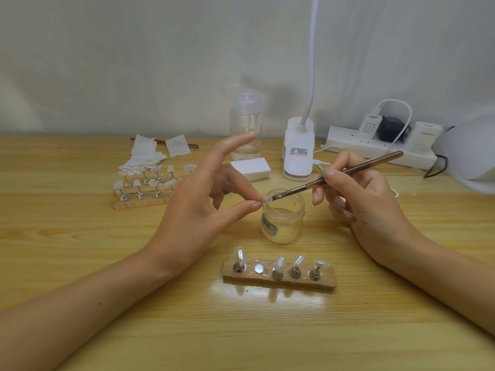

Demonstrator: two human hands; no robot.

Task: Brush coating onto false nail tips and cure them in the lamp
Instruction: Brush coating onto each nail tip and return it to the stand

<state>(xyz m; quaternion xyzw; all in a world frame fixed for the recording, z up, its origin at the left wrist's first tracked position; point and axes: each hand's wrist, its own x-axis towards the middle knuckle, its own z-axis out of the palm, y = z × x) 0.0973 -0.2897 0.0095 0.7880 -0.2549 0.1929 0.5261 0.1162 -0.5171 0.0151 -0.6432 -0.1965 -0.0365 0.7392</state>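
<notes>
My left hand (pixel 198 199) pinches a small clear nail tip (pixel 266 200) between thumb and a finger, just above the rim of an open clear jar (pixel 283 215). My right hand (pixel 359 199) grips a brown-handled brush (pixel 348 171), and its bristle end touches the pinched tip. In front of the jar lies a wooden holder strip (pixel 278 275) with several nail tips standing on metal stands and one bare magnet spot. The white curing lamp (pixel 475 151) shows only partly at the right edge.
A second wooden holder (pixel 142 194) with several tips sits at the back left, beside white wipes (pixel 146 156). Behind the jar stand a clear pump bottle (pixel 246 129), a white block (pixel 250 168), a clip desk lamp (pixel 297 151) and a power strip (pixel 375 145).
</notes>
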